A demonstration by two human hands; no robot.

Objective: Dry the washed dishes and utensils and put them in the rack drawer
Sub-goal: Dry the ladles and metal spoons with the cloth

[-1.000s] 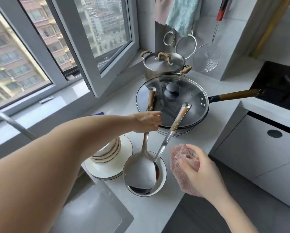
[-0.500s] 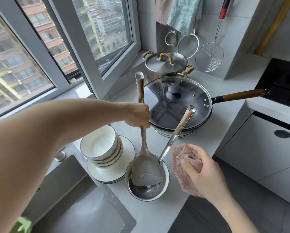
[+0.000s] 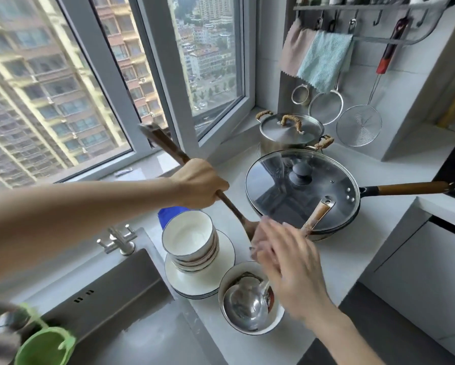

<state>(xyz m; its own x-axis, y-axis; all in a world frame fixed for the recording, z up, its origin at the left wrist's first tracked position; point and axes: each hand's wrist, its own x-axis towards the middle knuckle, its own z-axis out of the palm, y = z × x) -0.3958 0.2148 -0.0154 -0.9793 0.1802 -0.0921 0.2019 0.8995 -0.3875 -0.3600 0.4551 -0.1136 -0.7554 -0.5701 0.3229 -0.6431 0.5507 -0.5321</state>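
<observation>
– Where are you working?
– A pale bench [image 3: 339, 246] under the window, with the sink [image 3: 131, 325] at its left. My left hand [image 3: 200, 183] is curled round the spatula [image 3: 234, 209] handle, which tilts toward the glass.
– And the right?
– My right hand [image 3: 287, 262] blurs over the blade, and I cannot tell its grip. The stacked bowls [image 3: 192, 233] crowd the left and the lidded wok [image 3: 287, 185] sits behind. The ladle [image 3: 245, 309] lies in its bowl [image 3: 222, 288], with bare bench to the right.

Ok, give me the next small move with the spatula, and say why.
Probably close the right hand round the lower end of the spatula and wipe it dry. The left hand grips its handle, holding it tilted above the counter, and the blurred right hand is at the blade, which it hides.
</observation>
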